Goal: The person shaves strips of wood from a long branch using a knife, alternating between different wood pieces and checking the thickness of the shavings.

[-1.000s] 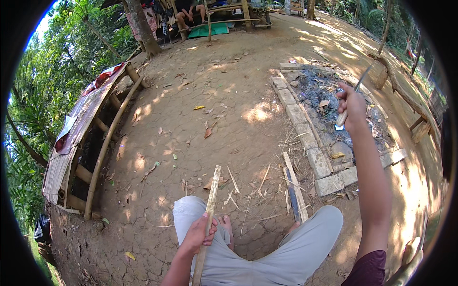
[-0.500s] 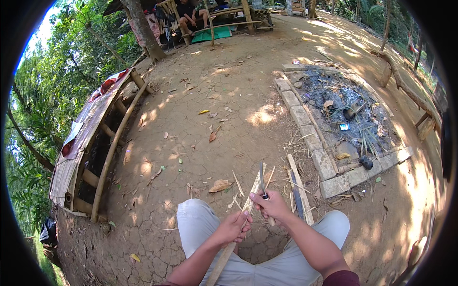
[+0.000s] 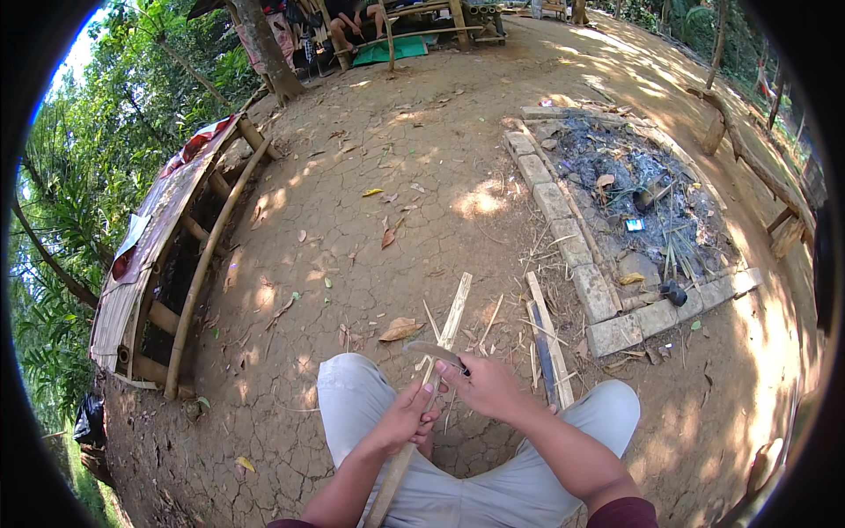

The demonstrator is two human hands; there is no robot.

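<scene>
My left hand (image 3: 407, 415) is closed around a long pale strip of wood or bamboo (image 3: 456, 308). The strip slants from my lap up and away past my knees. Closed on the handle of a knife, my right hand (image 3: 486, 385) is right beside the left one. The knife's curved blade (image 3: 431, 351) points left and lies across the strip, just beyond my left fingers. Most of the handle is hidden in my grip. Thin slivers (image 3: 493, 319) lie on the dirt around the strip's far end.
Right of the strip lie a pale slat (image 3: 547, 334) and a dark flat piece (image 3: 543, 356). A brick-edged fire pit (image 3: 576, 251) holds ash and a black pot (image 3: 673, 293). On the left stands a low bamboo bench (image 3: 167, 238). A person (image 3: 343, 26) sits far back under a shelter.
The knife has swung from pointing away to lying leftward across the strip. My right hand has turned and moved slightly left and up, closer to the left hand.
</scene>
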